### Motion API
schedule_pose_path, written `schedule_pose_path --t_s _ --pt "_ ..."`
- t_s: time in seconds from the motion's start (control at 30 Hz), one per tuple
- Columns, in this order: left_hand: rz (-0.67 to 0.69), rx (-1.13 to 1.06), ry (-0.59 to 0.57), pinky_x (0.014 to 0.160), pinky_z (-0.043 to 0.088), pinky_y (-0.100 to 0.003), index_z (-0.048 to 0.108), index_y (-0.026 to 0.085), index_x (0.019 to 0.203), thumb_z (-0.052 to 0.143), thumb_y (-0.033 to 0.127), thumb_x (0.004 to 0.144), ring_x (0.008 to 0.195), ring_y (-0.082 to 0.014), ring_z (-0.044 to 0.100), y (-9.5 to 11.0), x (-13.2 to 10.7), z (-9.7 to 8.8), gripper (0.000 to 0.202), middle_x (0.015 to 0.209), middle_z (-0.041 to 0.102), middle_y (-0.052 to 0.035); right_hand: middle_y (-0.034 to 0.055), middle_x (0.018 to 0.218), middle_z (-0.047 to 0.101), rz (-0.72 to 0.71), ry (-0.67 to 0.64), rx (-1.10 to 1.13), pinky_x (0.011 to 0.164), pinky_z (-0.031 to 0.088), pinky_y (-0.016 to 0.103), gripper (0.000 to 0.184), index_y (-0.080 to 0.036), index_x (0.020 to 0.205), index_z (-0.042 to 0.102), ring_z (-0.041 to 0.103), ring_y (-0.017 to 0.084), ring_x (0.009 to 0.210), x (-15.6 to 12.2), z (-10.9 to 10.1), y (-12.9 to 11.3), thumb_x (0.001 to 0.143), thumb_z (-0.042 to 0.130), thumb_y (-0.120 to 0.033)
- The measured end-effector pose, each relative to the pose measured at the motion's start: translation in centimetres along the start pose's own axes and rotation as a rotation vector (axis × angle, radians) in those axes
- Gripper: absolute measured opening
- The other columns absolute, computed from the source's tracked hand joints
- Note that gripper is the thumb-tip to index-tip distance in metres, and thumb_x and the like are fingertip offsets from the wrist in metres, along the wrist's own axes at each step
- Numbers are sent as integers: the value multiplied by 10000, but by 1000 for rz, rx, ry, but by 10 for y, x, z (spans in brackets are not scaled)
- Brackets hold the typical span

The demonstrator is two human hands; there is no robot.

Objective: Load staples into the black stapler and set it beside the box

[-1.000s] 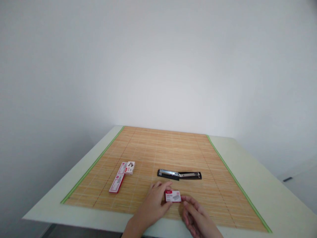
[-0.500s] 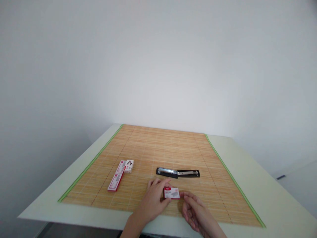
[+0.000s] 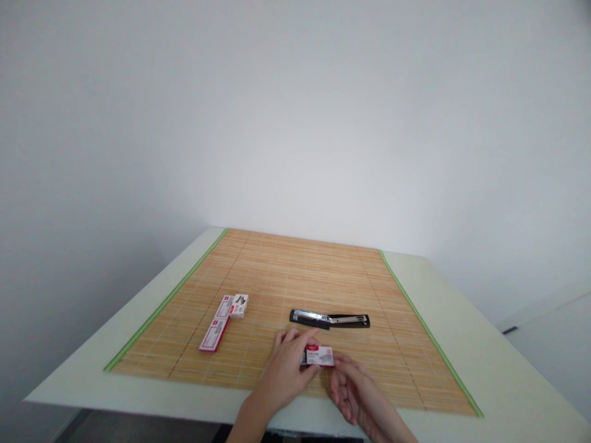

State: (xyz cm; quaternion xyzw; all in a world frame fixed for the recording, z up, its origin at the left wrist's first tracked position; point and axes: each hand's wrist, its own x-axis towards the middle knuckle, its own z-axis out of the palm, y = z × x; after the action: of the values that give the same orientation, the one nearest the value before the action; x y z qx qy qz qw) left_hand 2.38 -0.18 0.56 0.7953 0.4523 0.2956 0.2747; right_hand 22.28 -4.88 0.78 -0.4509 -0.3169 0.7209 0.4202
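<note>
A small red-and-white staple box (image 3: pixel 320 355) is between my two hands near the front of the mat. My left hand (image 3: pixel 287 367) is closed round its left end, thumb in front and fingers behind. A dark strip shows at that end, beside the printed sleeve, like the inner part slid out a little. My right hand (image 3: pixel 357 384) pinches the right end with thumb and forefinger, the other fingers curled. Just beyond the hands lies a black stapler (image 3: pixel 329 319), opened out flat with its metal magazine facing up.
To the left, two flat red-and-white boxes (image 3: pixel 216 326) lie end to end. A smaller white box (image 3: pixel 239 306) with a stapler picture touches them. Everything rests on a bamboo mat (image 3: pixel 305 264) with green edges, on a white table (image 3: pixel 466 320) against a wall.
The box's sleeve and inner part have shifted apart, so a dark strip now shows at the left end. My right hand has moved in and closed on the right end.
</note>
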Motion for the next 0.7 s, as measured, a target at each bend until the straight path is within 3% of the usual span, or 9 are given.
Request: schedule_pose_path --t_s 0.17,0.37,0.57,0.7 --pt "14 -19 -18 1099 383 -436 510 358 1470 759 291 842 1261 -293 507 -6 -3 -6 679 1331 645 -27 -20 607 619 92 26 27 330 262 128 391 -147 940 643 415 31 356 -5 -8 -13 926 658 -537" --pt "10 74 -41 1032 381 -421 652 353 1253 778 402 870 1217 -287 527 -13 -8 -21 406 1277 641 -17 -45 593 593 44 105 -86 349 230 122 419 -164 957 637 387 20 368 -10 -24 -19 893 699 -573" --pt "-11 76 -18 997 378 -398 676 318 1143 807 354 837 1165 -270 542 -8 -7 -23 335 1189 649 -10 -35 485 579 -34 170 -614 317 213 187 608 -208 851 553 388 77 300 11 -30 -10 864 515 -814" --pt "-27 79 2 996 377 -405 677 306 1118 766 291 832 1164 -276 543 -9 -8 -25 300 1177 653 -20 -38 468 556 -134 216 -839 350 252 212 611 -222 806 525 377 88 322 21 -32 -8 902 417 -815"
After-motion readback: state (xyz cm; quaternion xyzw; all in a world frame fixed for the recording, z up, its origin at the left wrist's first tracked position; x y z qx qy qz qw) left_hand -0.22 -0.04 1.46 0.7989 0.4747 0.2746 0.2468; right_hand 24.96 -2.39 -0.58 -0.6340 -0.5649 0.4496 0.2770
